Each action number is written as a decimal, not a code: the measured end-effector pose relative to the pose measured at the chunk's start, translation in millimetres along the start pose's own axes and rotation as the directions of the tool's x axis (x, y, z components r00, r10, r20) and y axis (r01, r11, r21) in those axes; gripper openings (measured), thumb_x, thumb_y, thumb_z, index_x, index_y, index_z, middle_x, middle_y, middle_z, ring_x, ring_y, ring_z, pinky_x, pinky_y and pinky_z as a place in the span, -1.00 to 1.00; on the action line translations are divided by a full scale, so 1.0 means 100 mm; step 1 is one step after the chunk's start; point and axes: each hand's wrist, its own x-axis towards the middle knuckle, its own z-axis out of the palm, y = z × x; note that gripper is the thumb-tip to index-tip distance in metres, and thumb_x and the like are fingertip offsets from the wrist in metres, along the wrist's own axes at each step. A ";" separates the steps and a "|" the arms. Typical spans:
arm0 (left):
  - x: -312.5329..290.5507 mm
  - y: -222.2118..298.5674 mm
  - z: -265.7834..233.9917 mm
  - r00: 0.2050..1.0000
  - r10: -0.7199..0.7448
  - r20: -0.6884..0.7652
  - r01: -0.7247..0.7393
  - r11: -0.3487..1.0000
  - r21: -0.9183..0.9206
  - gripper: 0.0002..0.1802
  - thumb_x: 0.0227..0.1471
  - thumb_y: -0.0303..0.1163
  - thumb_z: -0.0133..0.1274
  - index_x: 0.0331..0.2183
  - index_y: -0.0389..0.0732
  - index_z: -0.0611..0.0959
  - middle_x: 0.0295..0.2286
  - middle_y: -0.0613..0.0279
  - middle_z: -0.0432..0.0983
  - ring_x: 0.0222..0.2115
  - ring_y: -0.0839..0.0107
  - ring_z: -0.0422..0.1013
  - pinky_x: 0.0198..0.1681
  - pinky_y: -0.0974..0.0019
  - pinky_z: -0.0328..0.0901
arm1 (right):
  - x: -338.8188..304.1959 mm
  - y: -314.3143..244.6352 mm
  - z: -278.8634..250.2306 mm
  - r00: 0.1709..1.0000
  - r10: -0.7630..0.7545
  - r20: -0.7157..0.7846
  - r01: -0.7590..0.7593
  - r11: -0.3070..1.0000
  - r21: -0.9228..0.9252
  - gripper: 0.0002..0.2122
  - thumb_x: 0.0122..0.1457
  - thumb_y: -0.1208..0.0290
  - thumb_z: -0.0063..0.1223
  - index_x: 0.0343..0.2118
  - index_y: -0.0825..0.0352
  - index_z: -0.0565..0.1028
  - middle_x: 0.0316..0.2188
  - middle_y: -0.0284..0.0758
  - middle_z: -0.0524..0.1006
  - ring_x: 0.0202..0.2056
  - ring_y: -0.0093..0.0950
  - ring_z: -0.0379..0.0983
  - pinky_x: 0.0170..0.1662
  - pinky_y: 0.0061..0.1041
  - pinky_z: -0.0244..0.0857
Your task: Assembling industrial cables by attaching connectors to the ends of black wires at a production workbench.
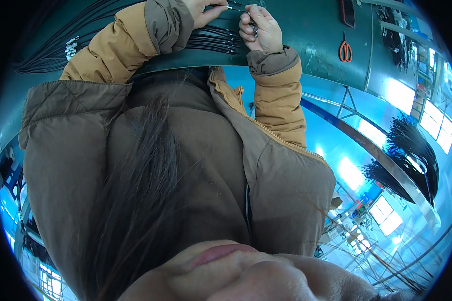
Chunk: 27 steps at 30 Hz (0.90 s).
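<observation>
My left hand is at the top edge of the view, pinching a thin black wire with a pale tip that points toward my right hand. My right hand is curled shut around a small metal part, a short way from the wire's tip. Both hands rest over a bundle of black cables lying across the green table. Tan and brown jacket sleeves cover both forearms. My jacket front and hair fill the middle of the view.
Orange-handled scissors lie on the table to the right of my hands, and a dark tool lies beyond them. More black cables spread out at the left. Bundles of black cables hang on a rail at the right.
</observation>
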 end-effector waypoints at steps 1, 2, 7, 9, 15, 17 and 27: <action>0.01 0.00 -0.01 1.000 0.017 0.016 -0.016 1.000 -0.014 -0.92 0.05 -0.45 0.27 -0.37 -0.24 0.72 -0.41 0.01 0.53 -0.41 0.02 0.50 -0.35 0.09 0.42 | -0.01 -0.02 0.00 1.000 0.000 -0.001 0.000 1.000 0.000 -0.87 0.44 0.33 -0.04 -0.13 0.26 0.45 -0.49 -0.38 0.46 -0.64 -0.64 0.23 -0.67 -0.68 0.06; 0.02 0.01 -0.02 0.999 0.034 0.032 -0.033 0.999 -0.028 -0.92 0.05 -0.46 0.27 -0.36 -0.24 0.73 -0.41 0.00 0.53 -0.41 0.02 0.50 -0.34 0.09 0.42 | -0.01 -0.05 0.00 1.000 0.024 0.008 -0.024 0.999 -0.039 -0.87 0.43 0.33 -0.02 -0.16 0.27 0.46 -0.52 -0.40 0.46 -0.65 -0.64 0.23 -0.66 -0.68 0.06; -0.03 -0.04 -0.07 0.994 0.081 0.079 -0.073 0.993 -0.096 -0.92 0.02 -0.48 0.28 -0.36 -0.24 0.73 -0.42 0.00 0.53 -0.42 0.02 0.49 -0.35 0.10 0.42 | 0.06 -0.36 0.02 0.984 0.143 0.104 -0.048 0.785 -0.618 -0.82 0.36 0.28 0.10 -0.30 0.29 0.49 -0.63 -0.48 0.47 -0.68 -0.69 0.25 -0.63 -0.67 0.08; -0.04 -0.04 -0.05 0.992 0.080 0.093 -0.069 0.991 -0.117 -0.92 0.01 -0.48 0.28 -0.37 -0.24 0.73 -0.42 0.00 0.52 -0.42 0.01 0.49 -0.35 0.11 0.41 | 0.11 -0.37 0.05 0.981 0.127 0.145 -0.003 0.761 -0.648 -0.81 0.37 0.27 0.09 -0.30 0.29 0.49 -0.63 -0.48 0.47 -0.68 -0.69 0.24 -0.62 -0.67 0.08; -0.04 -0.02 0.00 0.998 0.054 0.044 -0.049 0.994 -0.092 -0.87 0.01 -0.49 0.25 -0.32 -0.26 0.71 -0.43 0.00 0.50 -0.43 0.01 0.49 -0.36 0.11 0.41 | 0.09 -0.27 0.27 0.987 0.122 0.101 -0.060 0.876 -0.478 -0.74 0.40 0.19 0.05 -0.29 0.31 0.49 -0.60 -0.45 0.47 -0.68 -0.68 0.26 -0.63 -0.67 0.10; 0.00 0.05 -0.01 0.998 0.056 0.019 -0.055 0.996 -0.069 -0.86 0.02 -0.49 0.23 -0.30 -0.27 0.70 -0.44 -0.01 0.49 -0.41 0.00 0.49 -0.35 0.12 0.42 | 0.08 -0.21 0.22 0.999 0.020 -0.030 -0.028 0.966 -0.255 -0.73 0.42 0.18 0.01 -0.28 0.32 0.49 -0.55 -0.38 0.49 -0.67 -0.65 0.28 -0.65 -0.66 0.12; 0.07 0.06 0.19 0.999 0.034 -0.011 -0.035 0.997 -0.071 -0.88 0.10 -0.42 0.23 -0.29 -0.24 0.73 -0.38 0.00 0.54 -0.37 -0.02 0.51 -0.28 0.10 0.44 | -0.03 -0.10 -0.02 0.980 -0.164 0.114 0.182 0.967 -0.178 -0.86 0.36 0.44 0.12 -0.15 0.40 0.50 -0.33 -0.28 0.56 -0.43 -0.61 0.37 -0.48 -0.66 0.22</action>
